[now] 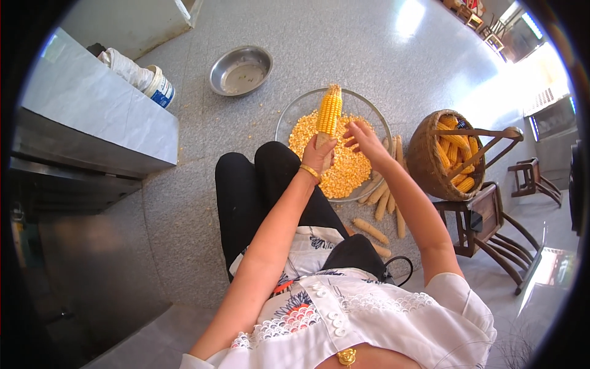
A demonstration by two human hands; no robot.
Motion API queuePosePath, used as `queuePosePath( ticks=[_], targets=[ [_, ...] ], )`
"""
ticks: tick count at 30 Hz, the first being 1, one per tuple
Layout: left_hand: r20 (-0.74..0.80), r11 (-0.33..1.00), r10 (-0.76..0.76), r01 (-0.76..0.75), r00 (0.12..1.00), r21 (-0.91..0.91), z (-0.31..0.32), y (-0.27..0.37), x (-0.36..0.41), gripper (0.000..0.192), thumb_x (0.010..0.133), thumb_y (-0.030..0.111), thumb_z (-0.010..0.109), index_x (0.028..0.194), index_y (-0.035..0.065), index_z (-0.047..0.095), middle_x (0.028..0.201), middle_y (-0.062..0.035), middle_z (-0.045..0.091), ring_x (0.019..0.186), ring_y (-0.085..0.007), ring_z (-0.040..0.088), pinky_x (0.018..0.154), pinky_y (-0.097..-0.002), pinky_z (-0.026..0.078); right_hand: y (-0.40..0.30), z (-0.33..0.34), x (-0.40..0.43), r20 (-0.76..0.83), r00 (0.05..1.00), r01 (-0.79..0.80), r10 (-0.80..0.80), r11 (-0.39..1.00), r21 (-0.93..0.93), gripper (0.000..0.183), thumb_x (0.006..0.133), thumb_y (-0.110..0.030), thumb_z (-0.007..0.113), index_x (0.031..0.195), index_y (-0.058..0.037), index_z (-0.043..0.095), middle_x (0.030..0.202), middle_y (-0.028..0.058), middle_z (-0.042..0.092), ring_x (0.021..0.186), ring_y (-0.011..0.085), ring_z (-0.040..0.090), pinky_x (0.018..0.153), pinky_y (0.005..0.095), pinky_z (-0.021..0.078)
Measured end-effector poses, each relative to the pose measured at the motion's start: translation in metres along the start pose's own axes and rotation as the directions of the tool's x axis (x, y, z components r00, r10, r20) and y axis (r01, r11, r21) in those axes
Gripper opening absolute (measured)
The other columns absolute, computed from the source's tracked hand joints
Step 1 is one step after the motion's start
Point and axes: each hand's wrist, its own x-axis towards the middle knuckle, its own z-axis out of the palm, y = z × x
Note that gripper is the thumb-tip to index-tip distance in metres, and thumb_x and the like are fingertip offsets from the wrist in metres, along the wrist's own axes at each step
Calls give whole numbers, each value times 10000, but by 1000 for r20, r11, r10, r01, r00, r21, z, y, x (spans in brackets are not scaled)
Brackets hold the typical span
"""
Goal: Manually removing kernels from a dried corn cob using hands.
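Note:
My left hand (319, 154) grips a dried corn cob (329, 111) by its lower end. Yellow kernels still cover the upper part of the cob, while the part by my fingers is bare. Just to the right, my right hand (365, 140) is held with its fingers apart and nothing visible in it. Both hands are over a wide, shallow round basin (384, 121) with a metal-looking rim. Inside it lies a broad layer of loose corn kernels (346, 177). Several stripped cobs (381, 205) lie on the floor along the basin's right side.
A woven basket (420, 161) of unshelled corn stands at the right, beside a wooden chair (484, 217). A steel bowl (242, 76) sits on the speckled floor at upper left. Near the grey counter (106, 94) is a white bucket (161, 87). A small stool (525, 175) stands far right.

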Motion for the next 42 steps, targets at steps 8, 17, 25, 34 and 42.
queuePosePath(
  ticks=[8,17,25,34,42],
  targets=[
    [20,984,-62,58,998,168,1,-2,-2,333,641,93,647,918,45,468,747,-41,545,518,-107,511,407,-229,407,24,19,10,144,976,-154,163,986,-71,540,817,-506,349,1035,-26,464,924,90,523,768,154,514,654,284,429],
    [95,988,-155,153,983,23,1,-1,-5,296,622,-25,486,913,27,474,754,-61,534,475,-123,489,397,-234,397,48,25,22,-2,992,122,-128,947,-298,520,834,-464,325,813,16,524,687,150,543,631,253,537,581,344,412],
    [190,965,-212,236,959,-113,5,1,-3,366,614,-36,474,976,18,476,772,-73,539,454,-111,478,363,-215,375,57,22,20,-35,990,129,-136,981,-143,489,845,-434,318,818,10,520,664,119,544,602,222,541,556,322,438],
    [123,987,-152,143,981,77,10,-2,-4,377,599,-36,472,972,10,492,779,-70,548,458,-115,484,379,-219,385,38,23,19,-3,971,-224,239,917,329,532,813,-498,357,1030,-16,416,943,126,494,768,182,519,566,290,461],
    [151,967,-247,234,957,96,7,0,-6,374,594,-30,490,966,4,486,754,-44,524,460,-122,479,390,-234,397,50,19,28,-61,998,-15,19,998,59,467,811,-469,399,878,-14,474,738,66,503,606,126,486,469,264,390]
  ],
)
